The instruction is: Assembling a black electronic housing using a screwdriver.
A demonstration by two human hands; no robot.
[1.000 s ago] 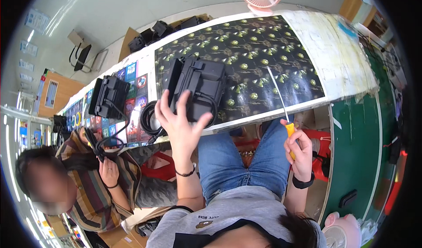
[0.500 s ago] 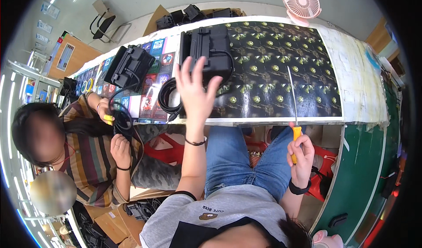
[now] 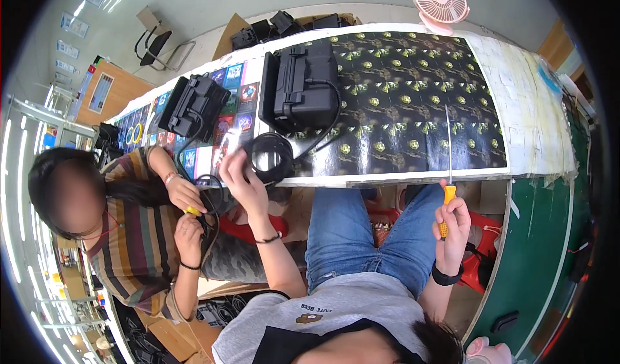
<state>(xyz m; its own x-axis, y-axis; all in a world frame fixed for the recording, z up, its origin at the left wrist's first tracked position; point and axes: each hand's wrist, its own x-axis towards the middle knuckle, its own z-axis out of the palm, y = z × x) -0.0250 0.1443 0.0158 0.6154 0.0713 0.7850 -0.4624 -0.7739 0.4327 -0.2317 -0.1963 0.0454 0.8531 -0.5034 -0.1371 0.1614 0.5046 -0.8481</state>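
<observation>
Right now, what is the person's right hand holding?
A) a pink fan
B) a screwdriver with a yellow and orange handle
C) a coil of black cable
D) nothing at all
B: the right hand is wrapped around the yellow and orange handle of a screwdriver, whose thin metal shaft points up over the edge of the patterned table.

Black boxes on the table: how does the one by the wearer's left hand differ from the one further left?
The near black box looks larger and lies square on the dark patterned mat; the far black box looks smaller, sits skewed on the colourful sheets. The near one's cable ends in a coil at the wearer's left hand; the far one's cable runs down to the co-worker's hands. Both are black with cables attached.
</observation>
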